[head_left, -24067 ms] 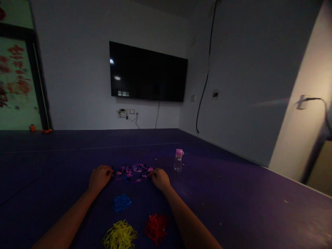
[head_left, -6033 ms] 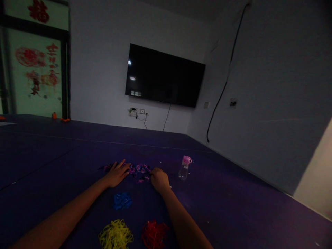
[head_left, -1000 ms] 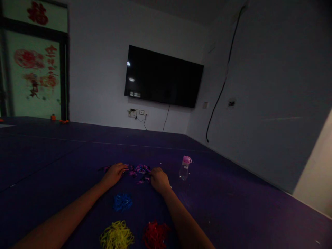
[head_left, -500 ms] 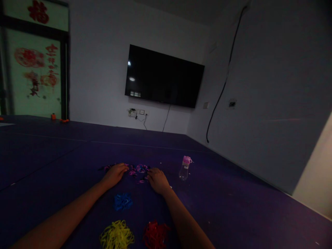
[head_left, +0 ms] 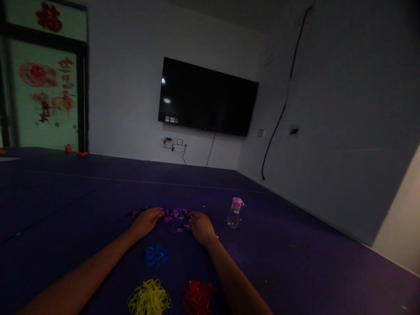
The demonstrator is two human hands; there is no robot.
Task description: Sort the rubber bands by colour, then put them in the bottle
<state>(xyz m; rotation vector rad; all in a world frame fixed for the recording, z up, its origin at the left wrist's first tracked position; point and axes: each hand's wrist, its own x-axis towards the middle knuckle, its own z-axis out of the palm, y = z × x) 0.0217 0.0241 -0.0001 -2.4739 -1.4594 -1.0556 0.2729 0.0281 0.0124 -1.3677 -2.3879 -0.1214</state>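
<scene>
A loose cluster of pink, purple and dark rubber bands (head_left: 177,213) lies on the purple tabletop between my two hands. My left hand (head_left: 149,219) rests at the cluster's left side, fingers drawn together with their tips among the bands; what they hold, if anything, is too small to make out. More pink and dark bands stick out beyond its back. At the right edge, my right hand (head_left: 201,226) lies palm down, fingers partly stretched and touching the outer bands. Nearer me sits a blue heap of bands (head_left: 156,255), then a yellow heap (head_left: 149,297) and a red heap (head_left: 198,296).
A clear bottle with a pink cap (head_left: 233,213) stands right of my right hand. Small orange objects (head_left: 68,148) sit at the table's far left edge. A television (head_left: 208,96) hangs on the wall, and a black cable (head_left: 278,118) runs down the right wall.
My right hand has shifted slightly right, its fingers drawn back a little from the bands. My left hand stays nearly in place. The heaps and bottle look the same.
</scene>
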